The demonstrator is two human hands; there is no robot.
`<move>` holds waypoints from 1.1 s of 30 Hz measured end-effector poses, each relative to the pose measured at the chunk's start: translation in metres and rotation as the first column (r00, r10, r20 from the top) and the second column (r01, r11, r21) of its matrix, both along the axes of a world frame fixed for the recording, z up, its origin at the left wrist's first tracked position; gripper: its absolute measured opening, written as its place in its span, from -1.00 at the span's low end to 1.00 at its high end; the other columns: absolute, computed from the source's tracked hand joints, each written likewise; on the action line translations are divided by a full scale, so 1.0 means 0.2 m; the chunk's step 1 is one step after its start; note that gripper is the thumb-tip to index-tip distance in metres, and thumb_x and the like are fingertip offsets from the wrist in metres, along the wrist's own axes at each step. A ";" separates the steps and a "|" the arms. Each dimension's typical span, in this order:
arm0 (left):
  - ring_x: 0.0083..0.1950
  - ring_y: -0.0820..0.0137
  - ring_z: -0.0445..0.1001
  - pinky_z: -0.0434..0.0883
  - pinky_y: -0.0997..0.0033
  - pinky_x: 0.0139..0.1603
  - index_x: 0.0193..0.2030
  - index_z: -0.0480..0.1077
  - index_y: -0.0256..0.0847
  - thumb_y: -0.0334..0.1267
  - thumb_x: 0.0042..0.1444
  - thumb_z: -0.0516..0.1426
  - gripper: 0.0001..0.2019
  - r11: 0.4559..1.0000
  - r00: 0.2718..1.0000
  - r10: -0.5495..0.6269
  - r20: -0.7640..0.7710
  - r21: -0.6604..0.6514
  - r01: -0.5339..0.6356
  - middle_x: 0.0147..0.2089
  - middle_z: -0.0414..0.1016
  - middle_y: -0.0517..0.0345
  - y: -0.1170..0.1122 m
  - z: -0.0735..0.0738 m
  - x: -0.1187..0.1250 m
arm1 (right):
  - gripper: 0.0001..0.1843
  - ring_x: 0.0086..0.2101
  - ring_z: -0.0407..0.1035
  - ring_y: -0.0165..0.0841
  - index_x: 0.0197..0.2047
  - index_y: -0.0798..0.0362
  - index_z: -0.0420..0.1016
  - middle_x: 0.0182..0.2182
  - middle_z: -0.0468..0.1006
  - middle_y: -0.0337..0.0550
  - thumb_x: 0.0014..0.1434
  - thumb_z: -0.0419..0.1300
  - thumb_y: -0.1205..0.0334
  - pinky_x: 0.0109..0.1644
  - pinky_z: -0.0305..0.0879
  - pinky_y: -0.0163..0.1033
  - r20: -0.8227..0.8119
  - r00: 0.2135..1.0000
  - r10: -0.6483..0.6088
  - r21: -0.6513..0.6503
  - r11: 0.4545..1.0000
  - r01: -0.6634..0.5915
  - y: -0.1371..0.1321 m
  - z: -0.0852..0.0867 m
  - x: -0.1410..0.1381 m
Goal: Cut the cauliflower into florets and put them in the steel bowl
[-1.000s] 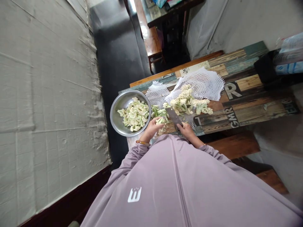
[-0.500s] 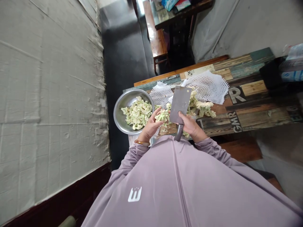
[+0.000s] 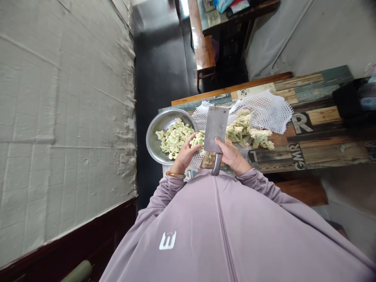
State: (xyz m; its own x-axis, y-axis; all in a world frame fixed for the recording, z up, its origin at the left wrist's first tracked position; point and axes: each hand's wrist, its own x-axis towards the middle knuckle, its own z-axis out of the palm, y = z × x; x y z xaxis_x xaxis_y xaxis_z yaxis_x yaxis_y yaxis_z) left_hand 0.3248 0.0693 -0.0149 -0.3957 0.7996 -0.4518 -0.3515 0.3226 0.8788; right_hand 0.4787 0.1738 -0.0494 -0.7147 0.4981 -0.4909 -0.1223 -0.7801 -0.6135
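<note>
My right hand [image 3: 230, 154] is closed round a cleaver [image 3: 216, 127], thumb on the flat of its broad grey blade and the dark handle pointing toward my body. In my left hand [image 3: 185, 154] is a pale green-white cauliflower piece [image 3: 197, 138], close against the blade's left edge. Just left of that hand stands a steel bowl [image 3: 151, 143] with many cut florets [image 3: 175, 137] in it. Larger cauliflower chunks [image 3: 242, 127] lie on the table to the right, partly behind the cleaver. White foam netting [image 3: 266, 107] is spread beneath and behind them.
The patchwork wood-print table [image 3: 320, 135] runs off to the right, with a dark container [image 3: 348, 98] at its far end. A wooden bench [image 3: 205, 55] and another table stand beyond. A pale wall [image 3: 70, 117] rises on the left.
The cleaver and my right hand have shifted left, closer to the cauliflower piece in my left hand. My view has turned slightly, moving the table and bowl a little rightward in the picture.
</note>
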 end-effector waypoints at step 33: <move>-0.22 0.47 0.48 0.56 0.35 -0.16 -0.09 0.35 -0.17 -0.20 -0.14 0.41 -0.52 0.987 0.987 0.163 0.004 0.008 -0.163 -0.15 0.43 0.19 -0.26 0.00 -0.47 | -0.60 -0.24 0.58 -0.28 -0.17 -0.03 0.54 -0.27 0.69 -0.26 -0.03 0.48 0.00 -0.03 0.56 -0.12 -0.032 0.998 -0.053 -0.062 0.997 0.050 -0.19 -0.04 -0.58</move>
